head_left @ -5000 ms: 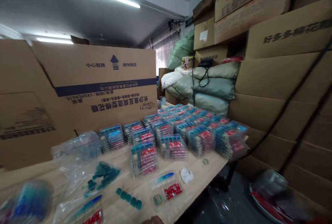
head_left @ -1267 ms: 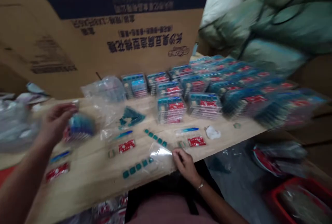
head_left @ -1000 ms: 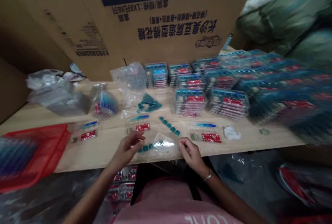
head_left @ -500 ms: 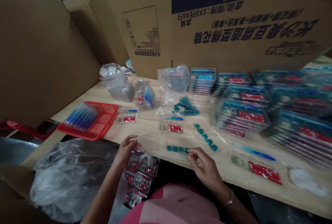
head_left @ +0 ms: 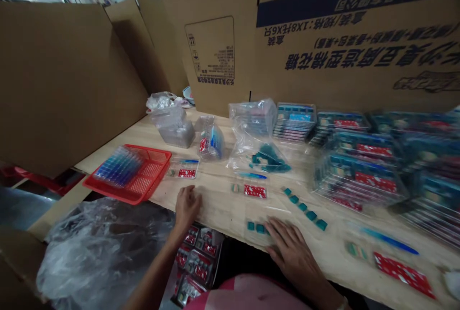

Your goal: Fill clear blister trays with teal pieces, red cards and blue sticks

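My left hand [head_left: 187,208] rests on the wooden table [head_left: 201,204] near its front edge, holding nothing. My right hand [head_left: 291,247] lies flat on the table, its fingertips beside a short row of teal square pieces [head_left: 256,227] on a transparent sheet. A longer teal row [head_left: 304,209] runs diagonally above that hand. Farther up lie a red printed card [head_left: 255,191] and a blue stick-shaped piece [head_left: 251,176]. Stacked transparent packs with teal and red contents [head_left: 359,178] fill the right side.
A red plastic basket [head_left: 129,173] holding blue-tipped items stands at the table's left. Transparent bags [head_left: 172,128] sit behind it. A large plastic bag [head_left: 100,252] and packs [head_left: 197,264] lie below the table edge. Cardboard boxes [head_left: 72,85] wall the far side.
My right hand has gone from a raised pinch to lying flat on the table. My left hand has dropped onto the table, and the view has swung left.
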Motion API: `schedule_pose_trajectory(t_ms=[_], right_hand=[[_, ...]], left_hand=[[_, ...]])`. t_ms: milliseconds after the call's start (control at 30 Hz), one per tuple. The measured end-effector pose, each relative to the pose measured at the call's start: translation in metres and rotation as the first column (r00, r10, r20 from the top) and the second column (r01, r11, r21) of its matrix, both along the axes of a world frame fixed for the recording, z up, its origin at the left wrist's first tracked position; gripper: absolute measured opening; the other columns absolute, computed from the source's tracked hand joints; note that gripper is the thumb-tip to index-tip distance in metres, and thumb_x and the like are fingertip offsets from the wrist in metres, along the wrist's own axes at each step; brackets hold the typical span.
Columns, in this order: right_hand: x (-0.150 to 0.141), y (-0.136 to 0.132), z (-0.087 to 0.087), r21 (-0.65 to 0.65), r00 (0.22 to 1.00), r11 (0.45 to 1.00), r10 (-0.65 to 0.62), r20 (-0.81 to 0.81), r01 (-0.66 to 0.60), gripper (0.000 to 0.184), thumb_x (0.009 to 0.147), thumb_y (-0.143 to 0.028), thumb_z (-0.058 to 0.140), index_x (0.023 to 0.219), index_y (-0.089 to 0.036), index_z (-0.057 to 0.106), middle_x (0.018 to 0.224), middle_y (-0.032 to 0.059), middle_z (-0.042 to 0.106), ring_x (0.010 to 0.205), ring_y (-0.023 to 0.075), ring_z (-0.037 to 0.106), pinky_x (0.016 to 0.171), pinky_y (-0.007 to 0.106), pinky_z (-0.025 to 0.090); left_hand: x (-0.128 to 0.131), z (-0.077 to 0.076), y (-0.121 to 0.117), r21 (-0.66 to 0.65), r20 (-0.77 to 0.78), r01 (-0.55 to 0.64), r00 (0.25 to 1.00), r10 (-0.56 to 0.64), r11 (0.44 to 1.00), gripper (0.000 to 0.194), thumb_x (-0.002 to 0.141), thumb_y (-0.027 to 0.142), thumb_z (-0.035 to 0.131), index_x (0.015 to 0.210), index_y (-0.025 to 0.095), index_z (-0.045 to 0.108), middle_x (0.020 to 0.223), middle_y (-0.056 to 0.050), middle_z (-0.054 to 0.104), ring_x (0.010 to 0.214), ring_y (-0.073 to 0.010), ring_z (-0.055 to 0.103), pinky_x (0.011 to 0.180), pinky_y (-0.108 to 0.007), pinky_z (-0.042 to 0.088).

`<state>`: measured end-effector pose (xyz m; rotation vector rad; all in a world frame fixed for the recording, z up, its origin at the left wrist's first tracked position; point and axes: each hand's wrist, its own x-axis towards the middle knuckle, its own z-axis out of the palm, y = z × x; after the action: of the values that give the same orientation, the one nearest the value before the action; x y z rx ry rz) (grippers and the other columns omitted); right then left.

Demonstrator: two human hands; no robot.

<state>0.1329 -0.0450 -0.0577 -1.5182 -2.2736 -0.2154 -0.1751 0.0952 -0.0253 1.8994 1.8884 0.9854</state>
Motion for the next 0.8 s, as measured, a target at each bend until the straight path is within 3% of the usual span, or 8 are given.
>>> schedule_pose_trajectory(t_ms=[233,300,367,433,533,633,733,800], right_hand=[[-0.007,0.003,0.016,-0.064,0.994,0.997,0.040,-0.102,-0.047,0.041,0.089,-0.034,0.047,0.128,-0.021,0.052,0.124,0.0106,0.059,0.112,0.0263,0.054,0.098,0.047,0.036],[-0.010,0.008,0.025,-0.085,0.989,0.995,0.041,-0.145,-0.054,0.036,0.090,-0.030,0.047,0.124,-0.021,0.055,0.123,0.0106,0.060,0.111,0.0263,0.055,0.097,0.048,0.038],[-0.013,0.019,0.037,-0.104,0.986,0.993,0.044,-0.163,-0.061,0.032,0.090,-0.028,0.046,0.120,-0.022,0.057,0.123,0.0105,0.060,0.112,0.0259,0.055,0.097,0.048,0.040],[-0.015,0.039,0.053,-0.103,0.984,0.992,0.055,-0.167,-0.072,0.031,0.091,-0.026,0.045,0.119,-0.021,0.057,0.125,0.0110,0.058,0.114,0.0259,0.053,0.098,0.049,0.040],[-0.011,0.082,0.079,-0.033,0.977,0.998,0.039,-0.210,-0.047,0.032,0.092,-0.021,0.041,0.120,-0.019,0.056,0.126,0.0124,0.056,0.116,0.0249,0.051,0.099,0.047,0.040],[0.004,0.134,0.100,0.067,0.945,0.995,-0.054,-0.321,0.080,0.032,0.092,-0.019,0.038,0.119,-0.017,0.055,0.124,0.0132,0.055,0.116,0.0221,0.050,0.097,0.040,0.043],[0.026,0.182,0.106,0.054,0.882,0.953,-0.254,-0.398,0.298,0.035,0.084,-0.022,0.050,0.118,-0.014,0.054,0.120,0.0152,0.053,0.114,0.0264,0.048,0.096,0.042,0.041],[0.041,0.207,0.103,-0.045,0.832,0.929,-0.349,-0.431,0.367,0.025,0.079,-0.022,0.055,0.102,-0.014,0.061,0.103,0.0132,0.060,0.099,0.0266,0.054,0.087,0.040,0.044]], left_hand=[[-0.003,0.004,0.003,-0.076,0.077,0.021,0.997,-0.015,0.997,0.037,0.074,0.034,0.054,0.107,0.016,0.057,0.093,-0.007,0.059,0.081,-0.0205,0.058,0.075,-0.035,0.050],[-0.007,0.008,0.000,-0.049,0.029,0.155,0.988,-0.154,0.987,0.042,0.074,0.038,0.057,0.111,0.018,0.056,0.107,-0.010,0.059,0.096,-0.0236,0.057,0.084,-0.039,0.048],[-0.010,0.010,-0.004,-0.025,-0.096,0.341,0.935,-0.342,0.940,0.045,0.073,0.042,0.060,0.114,0.022,0.058,0.124,-0.010,0.055,0.115,-0.0281,0.049,0.095,-0.045,0.041],[-0.012,0.009,-0.006,-0.039,-0.215,0.430,0.878,-0.428,0.902,0.042,0.075,0.043,0.059,0.113,0.025,0.060,0.131,-0.009,0.052,0.121,-0.0305,0.044,0.098,-0.049,0.038],[-0.009,0.004,-0.006,-0.033,-0.291,0.387,0.878,-0.379,0.921,0.038,0.079,0.044,0.054,0.111,0.025,0.062,0.129,-0.009,0.055,0.117,-0.0300,0.048,0.095,-0.049,0.040],[-0.008,-0.001,-0.004,0.000,-0.303,0.366,0.887,-0.349,0.931,0.038,0.080,0.045,0.053,0.110,0.024,0.062,0.128,-0.009,0.056,0.114,-0.0295,0.050,0.092,-0.048,0.043],[-0.012,-0.004,-0.001,0.019,-0.285,0.384,0.887,-0.364,0.923,0.038,0.080,0.046,0.053,0.110,0.024,0.062,0.126,-0.009,0.057,0.112,-0.0288,0.052,0.091,-0.047,0.045],[-0.015,-0.002,0.002,0.044,-0.259,0.383,0.897,-0.359,0.923,0.039,0.080,0.047,0.053,0.111,0.025,0.061,0.125,-0.009,0.057,0.111,-0.0288,0.053,0.090,-0.047,0.045]])
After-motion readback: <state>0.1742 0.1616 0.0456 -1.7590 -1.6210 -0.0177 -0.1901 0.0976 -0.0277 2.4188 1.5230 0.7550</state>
